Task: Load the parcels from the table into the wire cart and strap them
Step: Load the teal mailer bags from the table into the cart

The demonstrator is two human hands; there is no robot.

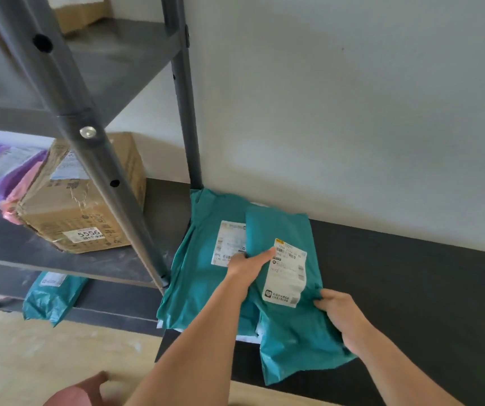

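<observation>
Two teal plastic mailer parcels lie on a black table [411, 276] against the wall. The upper teal parcel [288, 326] carries a white shipping label and overlaps the lower teal parcel [200, 259], which also has a label. My left hand [248, 266] grips the upper parcel's left edge, thumb across the top by the label. My right hand [339, 313] pinches its right edge. No wire cart or strap is in view.
A grey metal shelf rack [94, 159] stands to the left, its post close to the parcels. On it sit a cardboard box [80, 212] marked 5556, purple and pink mailers [1, 177], and a teal mailer [51, 300] lower down. Pale floor lies below.
</observation>
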